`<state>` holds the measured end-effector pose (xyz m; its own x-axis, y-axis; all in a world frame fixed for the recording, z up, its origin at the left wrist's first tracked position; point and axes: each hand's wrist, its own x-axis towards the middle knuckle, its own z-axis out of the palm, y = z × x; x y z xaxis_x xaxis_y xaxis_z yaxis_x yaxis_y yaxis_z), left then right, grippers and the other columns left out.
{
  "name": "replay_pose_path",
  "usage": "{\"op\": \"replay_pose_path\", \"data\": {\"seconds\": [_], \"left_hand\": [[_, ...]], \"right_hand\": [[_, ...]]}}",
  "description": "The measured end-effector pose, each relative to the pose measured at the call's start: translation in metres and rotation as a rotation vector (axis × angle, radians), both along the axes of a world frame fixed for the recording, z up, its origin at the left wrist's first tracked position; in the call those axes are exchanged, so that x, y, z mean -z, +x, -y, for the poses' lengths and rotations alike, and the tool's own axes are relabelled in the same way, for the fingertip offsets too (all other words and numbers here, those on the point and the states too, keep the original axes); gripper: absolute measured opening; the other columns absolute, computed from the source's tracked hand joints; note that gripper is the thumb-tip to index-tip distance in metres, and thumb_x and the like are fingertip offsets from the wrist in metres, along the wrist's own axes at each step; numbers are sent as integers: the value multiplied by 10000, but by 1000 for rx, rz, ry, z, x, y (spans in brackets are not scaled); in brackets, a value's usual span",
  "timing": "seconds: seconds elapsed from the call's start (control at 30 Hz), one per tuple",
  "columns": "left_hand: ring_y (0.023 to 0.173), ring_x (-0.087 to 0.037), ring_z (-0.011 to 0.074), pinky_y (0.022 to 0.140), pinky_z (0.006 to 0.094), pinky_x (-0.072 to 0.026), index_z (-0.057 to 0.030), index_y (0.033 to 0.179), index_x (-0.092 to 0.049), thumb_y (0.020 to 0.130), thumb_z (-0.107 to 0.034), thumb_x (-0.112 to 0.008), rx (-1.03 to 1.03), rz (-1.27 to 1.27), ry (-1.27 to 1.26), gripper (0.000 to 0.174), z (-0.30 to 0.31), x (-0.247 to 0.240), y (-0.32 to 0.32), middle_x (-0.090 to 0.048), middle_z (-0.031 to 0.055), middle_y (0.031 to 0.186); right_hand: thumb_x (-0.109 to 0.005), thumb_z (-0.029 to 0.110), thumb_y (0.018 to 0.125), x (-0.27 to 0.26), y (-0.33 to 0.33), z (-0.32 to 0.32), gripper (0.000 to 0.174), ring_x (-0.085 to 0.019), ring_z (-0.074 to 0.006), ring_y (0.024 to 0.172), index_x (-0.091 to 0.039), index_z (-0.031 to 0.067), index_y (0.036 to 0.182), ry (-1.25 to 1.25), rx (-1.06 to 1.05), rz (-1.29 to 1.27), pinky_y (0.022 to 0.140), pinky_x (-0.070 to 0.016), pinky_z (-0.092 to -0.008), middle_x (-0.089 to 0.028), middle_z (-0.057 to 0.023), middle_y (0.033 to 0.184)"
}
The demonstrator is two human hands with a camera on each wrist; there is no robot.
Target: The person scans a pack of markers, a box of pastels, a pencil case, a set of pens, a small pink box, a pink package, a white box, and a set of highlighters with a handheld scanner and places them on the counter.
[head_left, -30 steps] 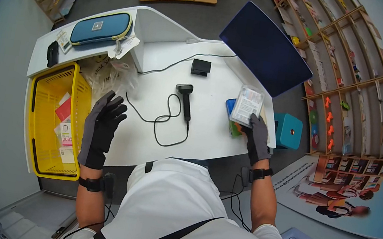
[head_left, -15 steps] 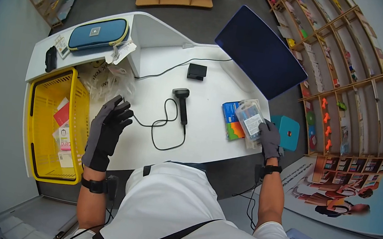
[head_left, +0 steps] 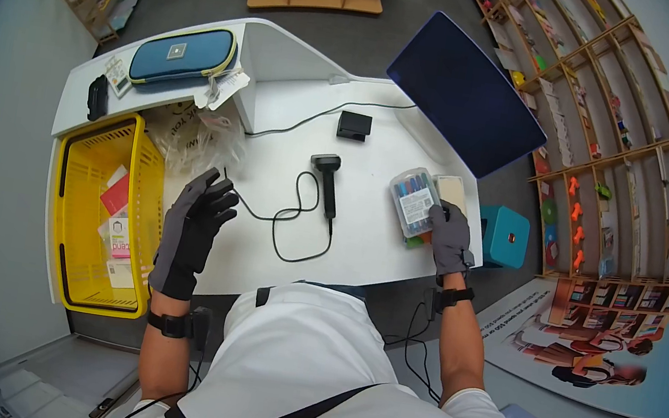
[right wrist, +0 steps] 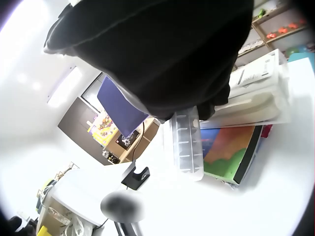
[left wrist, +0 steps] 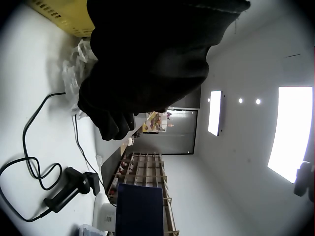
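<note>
In the head view my right hand [head_left: 451, 242] holds a clear plastic case of coloured pens [head_left: 413, 203] by its right side, above a colourful book [head_left: 416, 241]. A pale, flat item [head_left: 450, 192] lies just behind that hand. The right wrist view shows the case [right wrist: 188, 147] from its edge, beside the book [right wrist: 229, 152] and a clear-wrapped pack [right wrist: 253, 93]. My left hand [head_left: 194, 231] is above the counter's left part, fingers loosely bent and holding nothing. Between my hands lies a black handheld scanner [head_left: 327, 182] with its cable.
A yellow basket [head_left: 144, 224] with a few packets stands at the left, beside a crumpled plastic bag [head_left: 197, 141]. A blue case [head_left: 182, 56] lies on the raised ledge. Farther back are a small black stand [head_left: 354, 126] and a monitor [head_left: 468, 95]; a teal box [head_left: 505, 236] is at the right.
My right hand has shifted the pen case first rightward, then back left over the colourful book, turning it and uncovering the pale item. The left hand stays raised, nearly still.
</note>
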<state>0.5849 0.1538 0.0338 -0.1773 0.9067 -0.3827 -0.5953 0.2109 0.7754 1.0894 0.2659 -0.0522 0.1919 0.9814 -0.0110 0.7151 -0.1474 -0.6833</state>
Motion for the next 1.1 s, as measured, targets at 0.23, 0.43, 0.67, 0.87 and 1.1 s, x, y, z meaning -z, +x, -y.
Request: {"op": "replay_pose_path", "data": {"seconds": [0.23, 0.43, 0.67, 0.87, 1.1], "left_hand": [[1248, -678, 316, 1114, 455, -539, -44, 1598, -520, 1152, -284, -485, -1, -28, -7, 508, 1, 4, -9, -627, 232, 1490], [1246, -678, 315, 1117, 453, -537, -45, 1602, -513, 1149, -307, -489, 10, -8, -9, 524, 2, 7, -5, -620, 233, 1499], [1242, -679, 315, 1113, 454, -538, -48, 1598, -518, 1145, -328, -498, 20, 19, -3, 533, 1, 9, -5, -621, 230, 1497], [1242, -677, 315, 1114, 457, -535, -51, 1599, -517, 1143, -337, -501, 14, 19, 14, 539, 0, 11, -6, -620, 225, 1500], [1249, -674, 321, 1122, 462, -528, -50, 1602, -513, 1142, -347, -501, 28, 35, 3, 548, 1, 15, -3, -622, 228, 1497]], "right_hand": [[-673, 421, 1004, -6, -2, 3, 505, -757, -385, 1039, -756, -9, 1254, -19, 13, 66, 924, -577, -467, -788, -228, 1126], [-687, 420, 985, 1, 2, 5, 483, -753, -392, 1029, -768, 7, 1222, -13, 40, 134, 921, -582, -480, -790, -216, 1098], [-697, 348, 938, -6, -2, 2, 406, -748, -395, 1000, -780, 58, 1209, -23, -7, 450, 893, -591, -485, -790, -188, 1063], [-710, 294, 894, -21, -22, 3, 424, -743, -387, 1040, -759, 83, 1259, 16, -78, 523, 921, -591, -495, -775, -190, 1166], [-786, 348, 833, 10, -74, 8, 566, -653, -423, 1292, -734, 107, 1342, 237, -577, 626, 1044, -559, -545, -645, -228, 1452]]}}
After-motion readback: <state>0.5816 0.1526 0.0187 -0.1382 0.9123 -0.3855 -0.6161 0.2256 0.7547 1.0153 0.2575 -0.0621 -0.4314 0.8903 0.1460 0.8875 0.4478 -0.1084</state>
